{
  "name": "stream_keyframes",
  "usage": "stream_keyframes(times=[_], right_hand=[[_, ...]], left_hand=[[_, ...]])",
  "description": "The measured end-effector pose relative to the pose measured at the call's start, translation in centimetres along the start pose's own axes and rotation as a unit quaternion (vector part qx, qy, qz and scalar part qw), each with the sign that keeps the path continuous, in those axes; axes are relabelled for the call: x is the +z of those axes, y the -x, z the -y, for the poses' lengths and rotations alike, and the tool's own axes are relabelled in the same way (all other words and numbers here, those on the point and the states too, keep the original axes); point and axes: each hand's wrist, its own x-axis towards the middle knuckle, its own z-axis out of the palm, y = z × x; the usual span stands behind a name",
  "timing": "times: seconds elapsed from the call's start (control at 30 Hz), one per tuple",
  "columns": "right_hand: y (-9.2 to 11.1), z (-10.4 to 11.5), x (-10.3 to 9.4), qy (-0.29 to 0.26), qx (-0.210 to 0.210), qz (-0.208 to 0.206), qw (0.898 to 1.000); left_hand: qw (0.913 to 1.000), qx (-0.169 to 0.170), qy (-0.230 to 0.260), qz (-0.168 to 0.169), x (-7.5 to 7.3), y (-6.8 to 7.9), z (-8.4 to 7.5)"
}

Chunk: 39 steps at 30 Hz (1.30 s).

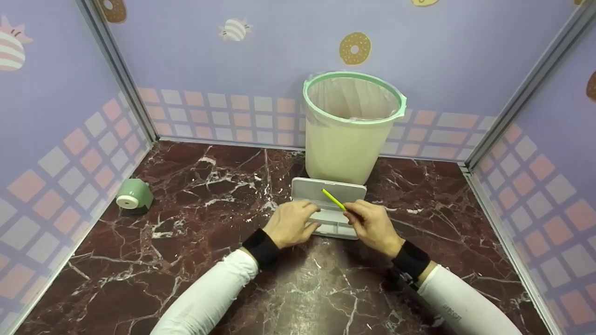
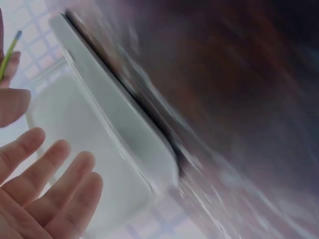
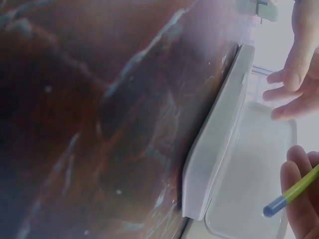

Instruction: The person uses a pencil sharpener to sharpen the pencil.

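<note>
Pinched in R hand (image 1: 376, 228), yellow pencil (image 1: 333, 198) is prob. light, stiff, a bit slippery; best hold approx. mid-length. L hand (image 1: 289, 224), loosely spread, holds nothing near open case (image 1: 305, 188).

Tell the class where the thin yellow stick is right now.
In the head view, the thin yellow stick is just right of centre, in the grip of the right hand, seen against the raised lid of the open pale case.
</note>
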Motion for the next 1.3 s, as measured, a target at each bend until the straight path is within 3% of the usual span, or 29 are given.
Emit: stream_keyframes(times=[0.33,0.6,0.77,0.97,1.17,1.3], right_hand=[[0.6,-0.4,-0.1,0.02,0.003,0.004,1.0],[0.6,-0.4,-0.3,0.025,0.003,0.004,1.0],[0.5,-0.5,-0.4,0.027,-0.001,0.002,1.0],[0.6,-0.7,-0.5,0.025,-0.003,0.007,1.0],[0.7,-0.7,-0.5,0.028,-0.009,0.009,1.0],[0.7,-0.6,-0.4,0.014,0.0,0.01,1.0]], left_hand=[[0.9995,-0.027,0.007,0.018,-1.6,2.2,3.5],[0.9974,-0.071,0.008,0.015,-2.5,4.0,6.5],[0.9938,-0.109,-0.006,0.018,-3.9,4.8,9.0],[0.9789,-0.195,-0.048,0.038,-6.8,5.9,13.5],[0.959,-0.263,-0.105,0.017,-10.3,7.3,18.1],[0.9426,-0.314,-0.112,0.009,-12.7,8.1,20.2]])
